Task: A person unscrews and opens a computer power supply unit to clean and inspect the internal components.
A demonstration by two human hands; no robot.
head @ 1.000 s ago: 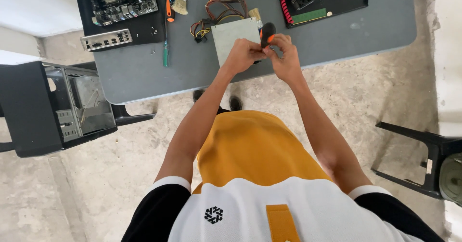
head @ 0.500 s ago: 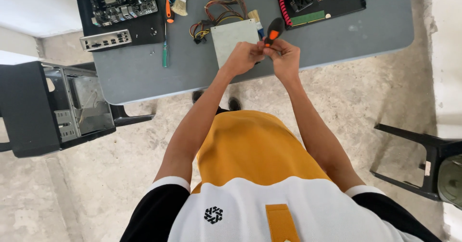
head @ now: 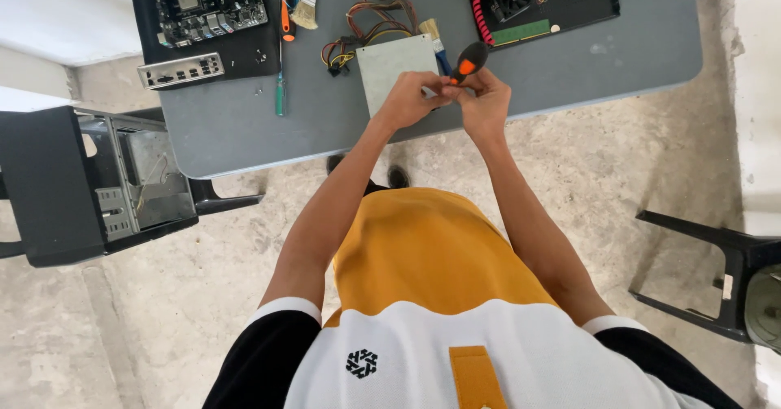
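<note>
**Both hands close on a screwdriver above the grey power supply**

Head view, looking straight down: at upper centre of the frame I see the right hand (head: 486, 104) wrapped tight around a black-and-orange screwdriver (head: 465, 61), its handle angled up to the right. The left hand (head: 409, 98) meets it just beside, fingers pinched together at the tool's lower end; I cannot tell what they grip. Beneath both lies a pale grey power supply box (head: 392, 67) on the grey table (head: 618, 51), coloured cables (head: 366, 30) fanning from its top edge. Upper left, a motherboard (head: 203, 2) sits on a black mat, a silver port plate (head: 181, 69) below it and a green-handled screwdriver (head: 280, 93) alongside. An open computer case (head: 89, 183) stands at middle left, off the table.
</note>
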